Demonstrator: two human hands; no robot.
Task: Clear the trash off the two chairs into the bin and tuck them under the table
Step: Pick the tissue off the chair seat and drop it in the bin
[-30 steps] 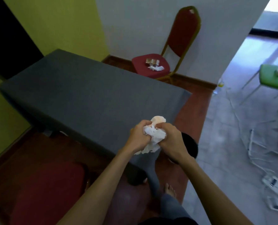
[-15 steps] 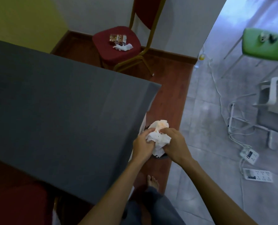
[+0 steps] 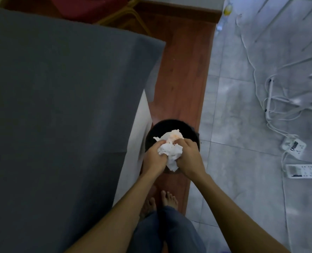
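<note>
A crumpled wad of white tissue (image 3: 169, 148), stained orange on top, is clutched between both hands. My left hand (image 3: 154, 157) grips its left side and my right hand (image 3: 189, 157) grips its right side. Both hands hover directly above the round black bin (image 3: 169, 126), which stands on the wooden floor at the corner of the grey-clothed table (image 3: 60, 88). At the top edge, only the seat front and gold legs of a red chair (image 3: 89, 8) show; what lies on its seat is cut off. The other chair is out of view.
White cables (image 3: 261, 84) and two power strips (image 3: 305, 170) lie on the grey tiles to the right. My bare feet (image 3: 162, 199) stand just behind the bin. A plastic bottle (image 3: 226, 10) lies by the skirting at top right.
The view has tilted down and moved closer to the bin. Both hands, still clutching the tissue wad, have come over the bin's opening. The far red chair has slid almost out of frame.
</note>
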